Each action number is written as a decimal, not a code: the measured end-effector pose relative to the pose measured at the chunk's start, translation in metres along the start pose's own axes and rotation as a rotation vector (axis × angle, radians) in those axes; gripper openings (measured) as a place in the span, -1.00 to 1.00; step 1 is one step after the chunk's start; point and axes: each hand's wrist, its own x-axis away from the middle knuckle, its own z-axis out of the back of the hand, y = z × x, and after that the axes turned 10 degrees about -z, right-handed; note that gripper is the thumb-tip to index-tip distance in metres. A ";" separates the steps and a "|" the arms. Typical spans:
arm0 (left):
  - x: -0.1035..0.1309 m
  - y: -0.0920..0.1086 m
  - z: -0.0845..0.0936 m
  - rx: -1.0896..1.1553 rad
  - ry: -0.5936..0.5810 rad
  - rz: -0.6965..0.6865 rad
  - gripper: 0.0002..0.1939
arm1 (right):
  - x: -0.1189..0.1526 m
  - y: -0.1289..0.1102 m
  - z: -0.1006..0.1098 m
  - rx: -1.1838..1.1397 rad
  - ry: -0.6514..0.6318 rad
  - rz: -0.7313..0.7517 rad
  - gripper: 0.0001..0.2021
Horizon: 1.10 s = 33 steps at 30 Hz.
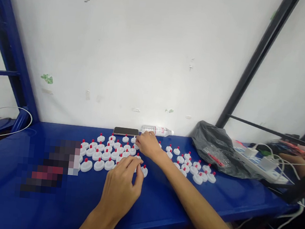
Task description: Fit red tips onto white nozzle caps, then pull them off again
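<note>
See caps [86, 166] spread on the table [157, 198], red tips [99, 159] up. Judged light, stiff, perhaps slick, hardly fragile. Best pinched by the white rim. Held low over near caps: left hand [123, 174], thumb and forefinger parted. Curled at the far row: right hand [147, 142]. Cannot tell, for either, whether gripping a cap. Counting roughly forty-odd caps, some hidden by hands; one phone [126, 131], one bottle [161, 131], one bag [204, 141].
</note>
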 end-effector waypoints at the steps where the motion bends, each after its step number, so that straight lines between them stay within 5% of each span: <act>1: 0.000 0.000 0.000 -0.002 -0.003 0.001 -0.77 | 0.002 0.003 0.003 -0.024 -0.006 -0.008 -0.77; 10: -0.001 0.001 0.002 -0.129 0.028 0.095 -0.58 | 0.025 0.032 0.055 -0.522 -0.185 0.106 -0.75; 16: -0.002 -0.001 0.003 -0.225 -0.050 0.154 -0.70 | 0.043 0.026 0.052 -1.118 -0.399 0.126 -0.74; 28: 0.001 -0.006 0.000 -0.118 0.002 0.159 -0.77 | 0.044 0.031 0.045 -1.245 -0.467 0.153 -0.76; 33: -0.001 -0.005 0.000 -0.054 0.065 0.115 -0.77 | 0.041 0.037 0.043 -1.323 -0.365 0.064 -0.80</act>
